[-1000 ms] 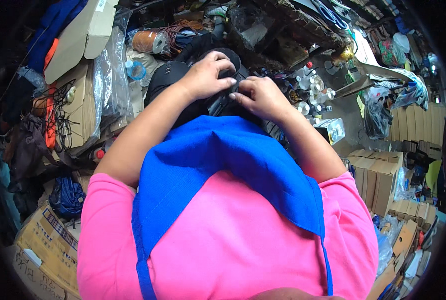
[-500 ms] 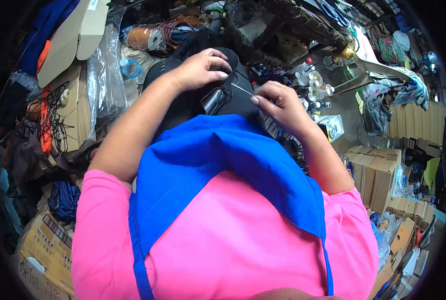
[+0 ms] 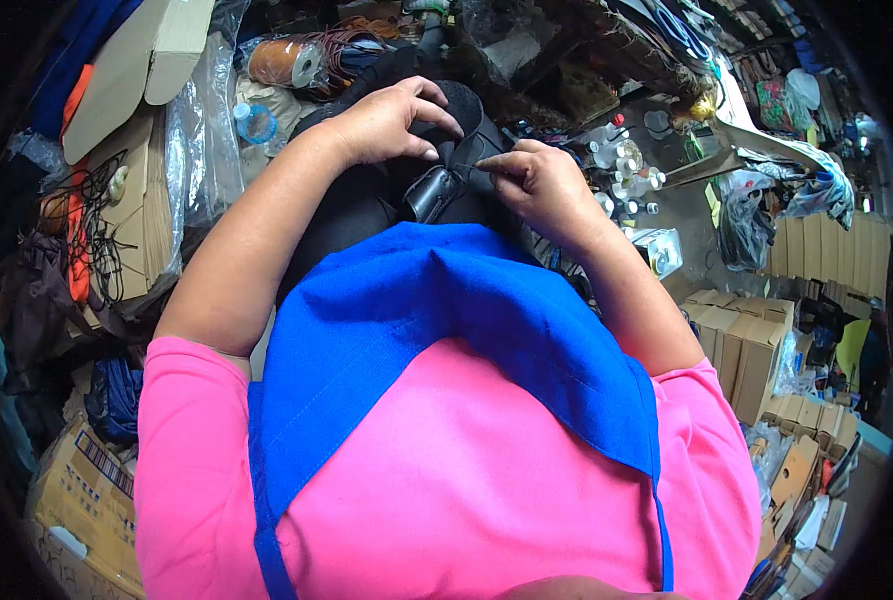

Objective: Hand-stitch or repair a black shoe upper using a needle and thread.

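Observation:
Across my lap lies a black band [image 3: 463, 105] curved into a loop, with a small shiny black leather pouch [image 3: 428, 195] below it. My left hand [image 3: 391, 125] curls over the band's left side, thumb and fingers closed on its material. On the other side, my right hand [image 3: 541, 185] pinches close to the band, just right of the pouch. A thin dark line runs by its fingertips, but what the fingers hold is too small to make out.
A blue apron [image 3: 446, 290] covers my lap's near side. To the left are cardboard sheets [image 3: 131, 220], a clear plastic bottle [image 3: 254, 122] and an orange spool [image 3: 281, 62]. Several small bottles [image 3: 626, 165], a metal can [image 3: 658, 250] and stacked boxes [image 3: 746, 345] stand to the right.
My right hand has moved left toward the black band. The thin metal tool that stuck out from its fingers no longer shows. My left hand stays over the band, its fingers a little shifted.

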A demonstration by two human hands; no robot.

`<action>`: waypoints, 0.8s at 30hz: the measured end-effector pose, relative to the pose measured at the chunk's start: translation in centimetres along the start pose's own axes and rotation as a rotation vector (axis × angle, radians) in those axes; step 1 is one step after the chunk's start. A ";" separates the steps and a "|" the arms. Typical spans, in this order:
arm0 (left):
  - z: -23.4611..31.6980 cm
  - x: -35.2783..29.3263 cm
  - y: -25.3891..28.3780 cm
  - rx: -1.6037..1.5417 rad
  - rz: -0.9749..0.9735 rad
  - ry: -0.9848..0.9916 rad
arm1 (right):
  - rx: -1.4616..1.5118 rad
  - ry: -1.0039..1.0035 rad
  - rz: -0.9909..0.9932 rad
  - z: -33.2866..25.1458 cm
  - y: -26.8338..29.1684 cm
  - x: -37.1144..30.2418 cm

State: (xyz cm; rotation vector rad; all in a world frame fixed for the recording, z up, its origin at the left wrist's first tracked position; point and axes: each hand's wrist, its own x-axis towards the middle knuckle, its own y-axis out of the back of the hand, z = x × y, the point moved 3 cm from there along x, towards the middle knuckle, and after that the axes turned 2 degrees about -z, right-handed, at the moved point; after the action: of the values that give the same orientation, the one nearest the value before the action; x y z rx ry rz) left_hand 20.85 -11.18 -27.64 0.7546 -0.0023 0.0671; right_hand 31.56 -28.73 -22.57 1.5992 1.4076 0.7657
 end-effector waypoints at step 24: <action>-0.4 0.5 -0.5 -0.066 0.026 -0.010 | 0.556 0.011 -0.237 5.0 -2.4 1.9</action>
State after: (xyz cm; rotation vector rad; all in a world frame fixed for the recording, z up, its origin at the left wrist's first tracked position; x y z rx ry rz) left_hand 21.40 -11.24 -28.23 0.6886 -0.0240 0.0878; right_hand 35.15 -27.86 -27.17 1.7832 1.8875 0.2486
